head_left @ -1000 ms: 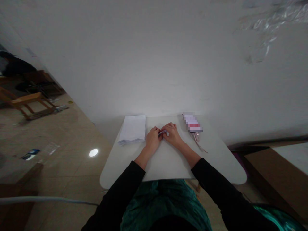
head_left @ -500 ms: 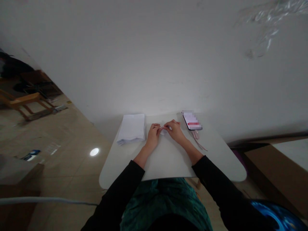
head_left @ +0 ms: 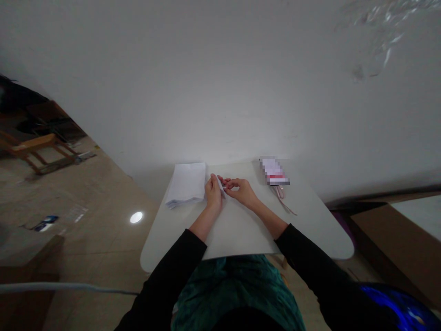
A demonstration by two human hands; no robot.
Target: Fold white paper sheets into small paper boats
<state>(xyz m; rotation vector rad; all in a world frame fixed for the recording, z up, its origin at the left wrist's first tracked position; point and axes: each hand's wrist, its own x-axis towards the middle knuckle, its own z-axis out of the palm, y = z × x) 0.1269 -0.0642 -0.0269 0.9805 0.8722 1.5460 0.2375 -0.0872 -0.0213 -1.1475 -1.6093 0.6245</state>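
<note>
My left hand [head_left: 212, 193] and my right hand [head_left: 243, 191] meet over the far middle of a small white table [head_left: 241, 230]. Both pinch a small folded piece of white paper [head_left: 221, 185] held between their fingertips. The left hand's fingers are curled round the paper's left side. The right hand's fingers are bent and touch its right edge. A stack of white paper [head_left: 186, 184] lies just left of my left hand.
A phone [head_left: 274, 172] with a pink cord [head_left: 284, 200] lies at the table's far right, near the white wall. Tiled floor and wooden furniture [head_left: 34, 147] are to the left. A brown cabinet [head_left: 396, 239] stands at the right.
Both hands shifted slightly left toward the paper stack. The small paper piece now stands more upright between the fingers. The view also drifted a little.
</note>
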